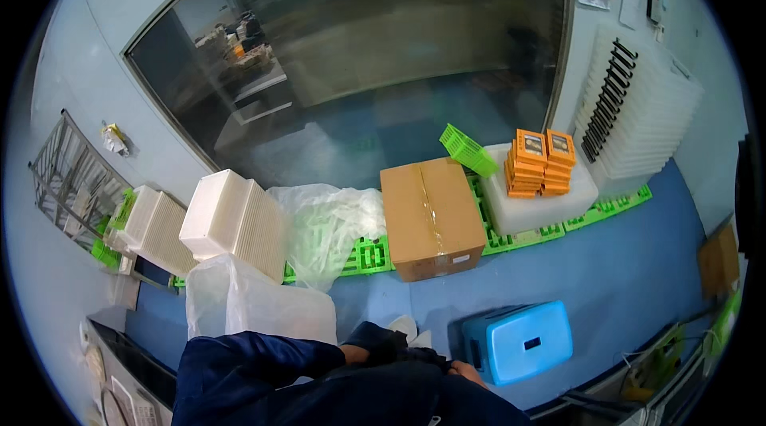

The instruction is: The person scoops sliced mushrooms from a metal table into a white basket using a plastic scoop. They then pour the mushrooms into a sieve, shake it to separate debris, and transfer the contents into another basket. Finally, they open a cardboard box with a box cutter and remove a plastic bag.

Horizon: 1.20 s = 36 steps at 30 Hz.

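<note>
Only the wrist of my left hand shows between a dark blue sleeve and bunched dark fabric; its fingers are hidden. My right hand has its fingers closed at the edge of the dark blue garment in front of my body. Just beyond my right hand, a blue plastic stool with a slot in its top stands on the floor. To the left, beside my arm, is a container covered with clear plastic film. White shoes show past the fabric.
Green plastic pallets line the wall below a large window. They carry a taped cardboard box, stacked white trays and a white bin with orange boxes. A green basket leans there. Translucent crates rise at right.
</note>
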Tool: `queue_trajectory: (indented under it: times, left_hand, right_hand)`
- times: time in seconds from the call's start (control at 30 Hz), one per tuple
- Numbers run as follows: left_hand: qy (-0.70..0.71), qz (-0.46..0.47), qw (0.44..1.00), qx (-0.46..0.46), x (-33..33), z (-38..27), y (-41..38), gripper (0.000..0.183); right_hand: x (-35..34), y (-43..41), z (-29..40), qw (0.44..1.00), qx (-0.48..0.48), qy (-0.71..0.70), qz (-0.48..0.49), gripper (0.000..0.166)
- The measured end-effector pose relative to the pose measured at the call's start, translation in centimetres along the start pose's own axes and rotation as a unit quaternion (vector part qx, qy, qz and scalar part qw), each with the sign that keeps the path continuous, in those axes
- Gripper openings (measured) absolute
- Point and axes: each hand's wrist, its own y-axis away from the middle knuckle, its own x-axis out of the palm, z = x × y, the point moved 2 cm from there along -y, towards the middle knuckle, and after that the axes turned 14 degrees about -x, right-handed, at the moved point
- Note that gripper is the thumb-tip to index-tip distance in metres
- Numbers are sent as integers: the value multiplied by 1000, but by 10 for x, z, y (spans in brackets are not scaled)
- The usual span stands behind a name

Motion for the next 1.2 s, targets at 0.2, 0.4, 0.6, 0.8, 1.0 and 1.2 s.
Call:
queue_trajectory:
  times: [0.2,0.4,0.6,0.8,1.0,1.2]
  left_hand:
    - [15,-4,1000,1,-25,11,-21,30]
    - [41,-9,999,14,-77,36,-60,28]
    - [59,-23,998,24,-153,74,-92,27]
    - [83,-23,996,29,-212,110,-110,26]
    - [103,-22,994,32,-250,131,-121,24]
    - [142,-51,987,51,-279,131,-131,23]
  right_hand:
    - [-6,-39,-25,999,-31,30,30,29]
    - [-31,-103,-4,998,10,54,29,27]
    - [-50,-186,13,997,-6,73,38,29]
    - [-62,-264,31,994,-35,87,62,29]
    - [-76,-299,60,992,-14,106,74,27]
    - [-96,-337,57,986,-24,140,83,29]
